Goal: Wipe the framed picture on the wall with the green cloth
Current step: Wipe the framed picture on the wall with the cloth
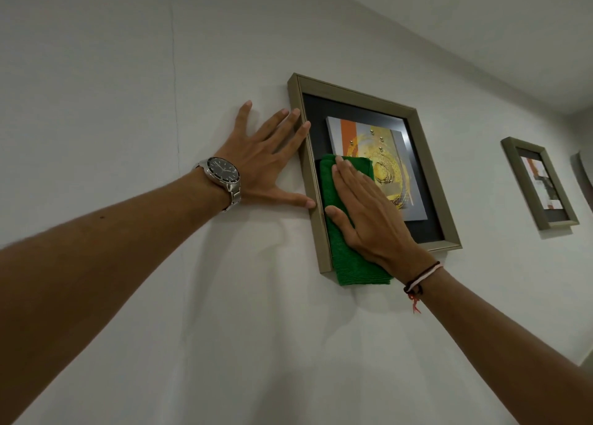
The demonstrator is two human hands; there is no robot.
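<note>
A framed picture (359, 97) with a dull gold frame, black mat and yellow-orange artwork hangs on the white wall. My right hand (369, 209) lies flat on a folded green cloth (349, 261), pressing it against the glass at the lower left of the picture. The cloth hangs down past the bottom edge of the frame. My left hand (263, 165), with a steel wristwatch, is spread flat on the wall. Its fingertips and thumb touch the left side of the frame.
A second, smaller framed picture (513, 155) hangs farther right on the same wall. The edge of a third object (582, 174) shows at the far right. The ceiling meets the wall at the upper right. Bare white wall surrounds the pictures.
</note>
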